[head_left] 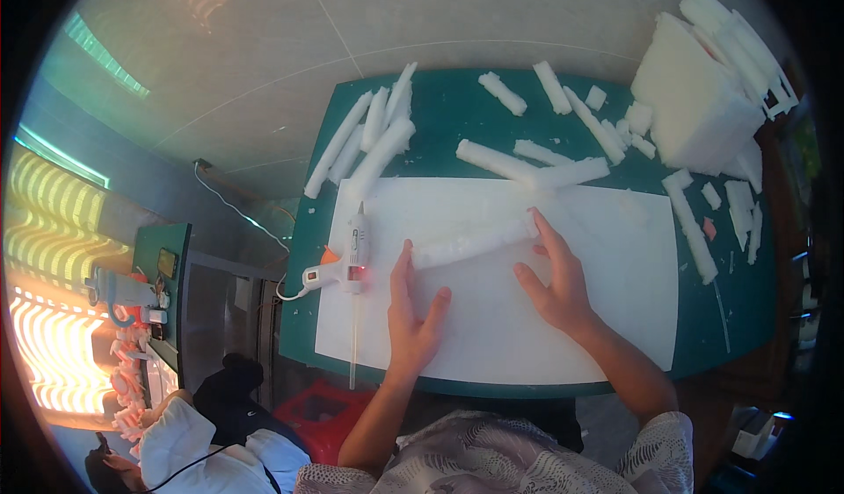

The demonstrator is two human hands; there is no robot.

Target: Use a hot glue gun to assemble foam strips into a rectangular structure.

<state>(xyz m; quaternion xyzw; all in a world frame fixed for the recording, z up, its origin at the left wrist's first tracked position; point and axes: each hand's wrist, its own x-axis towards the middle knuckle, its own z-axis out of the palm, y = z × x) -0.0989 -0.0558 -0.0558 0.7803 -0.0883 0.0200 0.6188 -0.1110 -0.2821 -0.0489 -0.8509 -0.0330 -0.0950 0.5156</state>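
I see my left hand and right hand both spread flat, gripping nothing, fingertips pressing the two ends of a white foam strip that lies on the white foam sheet covering the green bench. To seat it well, I judge even downward pressure along its length matters, without sliding it sideways. The glue gun rests just left of my left hand, clear of it. Loose foam sticks lie farther back.
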